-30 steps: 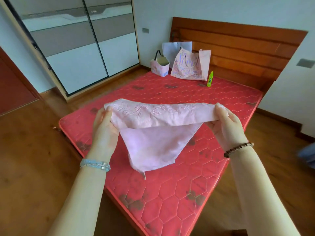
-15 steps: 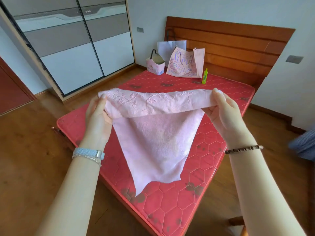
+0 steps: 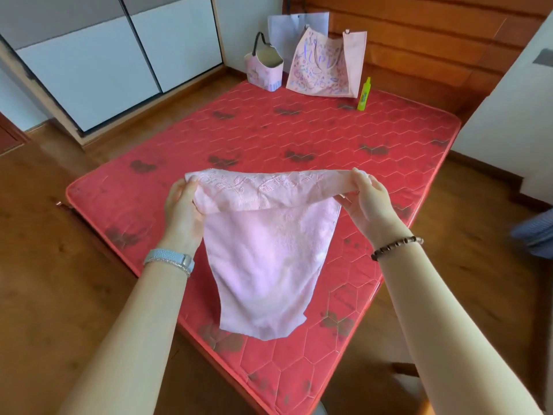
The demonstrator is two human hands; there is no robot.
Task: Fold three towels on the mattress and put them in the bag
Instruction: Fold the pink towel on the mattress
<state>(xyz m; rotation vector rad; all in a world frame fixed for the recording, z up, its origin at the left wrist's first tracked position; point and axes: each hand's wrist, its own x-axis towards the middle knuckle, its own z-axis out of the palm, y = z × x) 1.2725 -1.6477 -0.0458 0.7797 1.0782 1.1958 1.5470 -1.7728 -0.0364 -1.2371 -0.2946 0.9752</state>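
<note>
Towel (image 3: 266, 259) spans left hand (image 3: 184, 211) to right hand (image 3: 369, 202), tail hanging down.

towel (image 3: 263, 265): hangs wider beneath the fingers (image 3: 359, 182) than before.
lower end (image 3: 263, 327): now blunt, no longer pointed.

The fold of the towel (image 3: 263, 259) hides part of the left hand (image 3: 182, 211). A white bag (image 3: 282, 29) sits half hidden behind the pink tote (image 3: 317, 70) (its print unreadable). A blurred blue thing (image 3: 535, 235) is cut by the right edge.
</note>
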